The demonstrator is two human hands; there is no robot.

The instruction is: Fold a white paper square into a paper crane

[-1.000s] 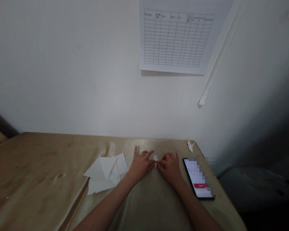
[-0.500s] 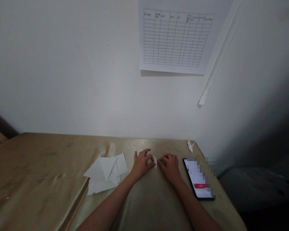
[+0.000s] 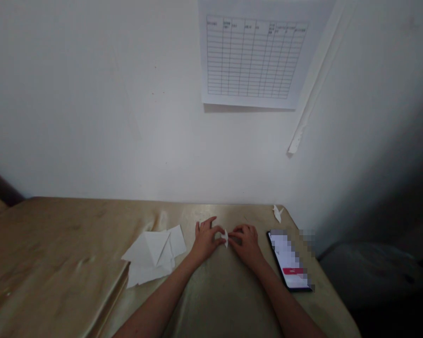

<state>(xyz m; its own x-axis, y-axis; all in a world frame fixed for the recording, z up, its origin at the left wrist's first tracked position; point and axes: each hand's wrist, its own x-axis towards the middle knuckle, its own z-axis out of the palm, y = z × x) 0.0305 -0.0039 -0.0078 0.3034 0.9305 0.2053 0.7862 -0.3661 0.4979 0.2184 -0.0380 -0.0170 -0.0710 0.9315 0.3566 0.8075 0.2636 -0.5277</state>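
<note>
Between my two hands, just above the table, is a small folded piece of white paper [image 3: 226,239]. My left hand [image 3: 207,239] pinches its left side between thumb and index finger, the other fingers raised and spread. From the right, my right hand [image 3: 246,241] has its thumb and fingertips closed on the paper's right edge. A finished-looking white paper crane [image 3: 277,213] sits at the table's far right corner. Left of my left arm lie several loose white paper sheets [image 3: 155,258], overlapping, one with a triangular fold.
A phone [image 3: 289,263] with a lit, partly blurred screen lies right of my right hand. The table [image 3: 74,244] has a wrinkled golden-brown cover and meets a white wall. A printed grid sheet [image 3: 255,61] hangs on that wall. Beyond the right edge is a dark covered shape [image 3: 370,267].
My right hand has moved slightly left, and its fingertips now meet the folded paper, where a small gap showed before. My left hand keeps its pinch. The view has shifted slightly.
</note>
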